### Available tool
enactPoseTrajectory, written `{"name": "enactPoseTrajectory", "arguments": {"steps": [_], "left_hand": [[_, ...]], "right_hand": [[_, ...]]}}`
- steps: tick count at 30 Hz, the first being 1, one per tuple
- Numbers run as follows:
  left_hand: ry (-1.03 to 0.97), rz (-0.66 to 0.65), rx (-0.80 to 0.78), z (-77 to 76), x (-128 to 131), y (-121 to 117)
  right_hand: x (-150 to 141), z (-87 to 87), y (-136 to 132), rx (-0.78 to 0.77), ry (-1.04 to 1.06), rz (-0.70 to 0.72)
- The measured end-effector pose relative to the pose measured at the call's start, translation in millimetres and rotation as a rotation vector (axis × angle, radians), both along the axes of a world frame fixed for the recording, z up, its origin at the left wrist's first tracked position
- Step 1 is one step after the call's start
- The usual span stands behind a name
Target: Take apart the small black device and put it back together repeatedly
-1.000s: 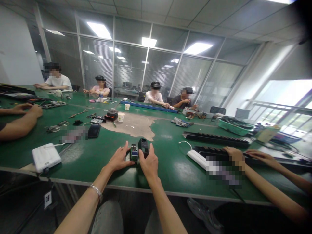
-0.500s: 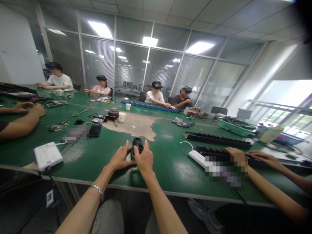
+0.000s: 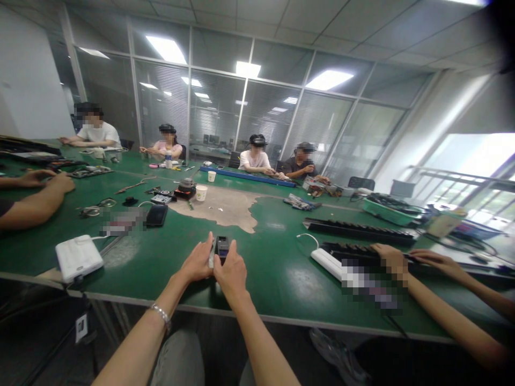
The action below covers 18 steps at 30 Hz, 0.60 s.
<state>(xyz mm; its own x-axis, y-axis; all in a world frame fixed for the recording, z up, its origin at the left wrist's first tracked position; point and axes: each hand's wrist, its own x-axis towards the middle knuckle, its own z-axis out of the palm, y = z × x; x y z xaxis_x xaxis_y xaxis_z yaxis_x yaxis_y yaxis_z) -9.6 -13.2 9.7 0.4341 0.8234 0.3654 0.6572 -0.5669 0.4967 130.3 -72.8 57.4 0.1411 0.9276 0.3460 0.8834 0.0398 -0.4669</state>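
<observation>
In front of me, over the near part of the green table [image 3: 273,289], I hold a small black boxy device [image 3: 222,246] with square recesses on its top. My right hand [image 3: 232,271] is closed round its near and right side, thumb on the near face, index finger up along the right side. My left hand [image 3: 198,261] is closed on its left side, fingers pointing up; a silver bracelet is on that wrist. A pale, whitish piece [image 3: 211,260] shows between my left hand and the device; whether it is part of the device I cannot tell.
A black phone [image 3: 156,215], a white adapter box [image 3: 79,257] and a paper cup [image 3: 201,193] stand to the left and ahead. On the right are a white power strip [image 3: 325,262], long black strips [image 3: 358,231] and a co-worker's hands [image 3: 390,258]. Other people sit around the table.
The black device has turned and tipped a little and sits slightly lower and to the left. My right hand has shifted left with it; my left hand has barely moved.
</observation>
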Motion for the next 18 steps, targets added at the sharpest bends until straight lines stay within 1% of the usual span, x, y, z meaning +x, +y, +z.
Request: {"name": "enactPoseTrajectory", "arguments": {"steps": [3,6,9,12,16,18], "left_hand": [[-0.003,-0.014,0.007,-1.5,-0.5,0.6],[-0.001,-0.019,0.013,-4.3,-1.6,2.2],[0.008,-0.016,0.013,-6.5,-2.3,3.7],[0.010,-0.019,0.008,-5.9,-2.1,4.0],[0.008,-0.024,0.001,-2.9,-1.6,2.6],[0.007,-0.017,-0.005,-1.9,-1.6,1.7]], "right_hand": [[1.0,3.0,0.4,-0.022,-0.033,0.003],[1.6,12.2,1.9,-0.074,-0.075,0.012],[0.6,19.0,3.8,-0.089,-0.077,0.029],[-0.9,16.3,4.9,-0.090,-0.063,0.018],[-1.8,8.6,5.8,-0.043,-0.049,-0.004],[-1.9,10.1,6.4,-0.031,-0.034,-0.008]]}}
